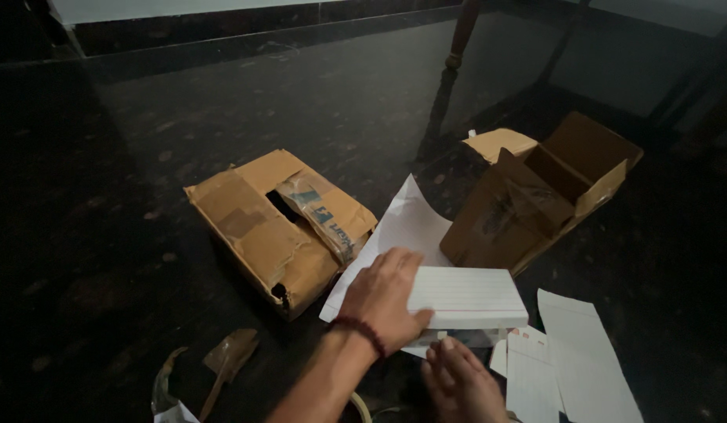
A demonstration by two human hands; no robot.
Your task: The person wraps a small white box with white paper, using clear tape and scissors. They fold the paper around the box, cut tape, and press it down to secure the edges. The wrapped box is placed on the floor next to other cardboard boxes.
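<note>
Fingers of the left hand (383, 296) lie flat on the white ribbed box (467, 298), gripping nothing, while the right hand (461, 385) curls loosely at its lower edge. Looks like it's already out of the cartons (273, 223), sitting on the dark floor (105, 235) over a white sheet (406, 223), lid on and clean, so opening it is what's left.

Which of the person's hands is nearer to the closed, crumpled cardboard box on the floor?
Left. The left hand rests on the white ruled box, just right of the crumpled cardboard box. The right hand sits lower, under the white box's front edge, farther away.
</note>
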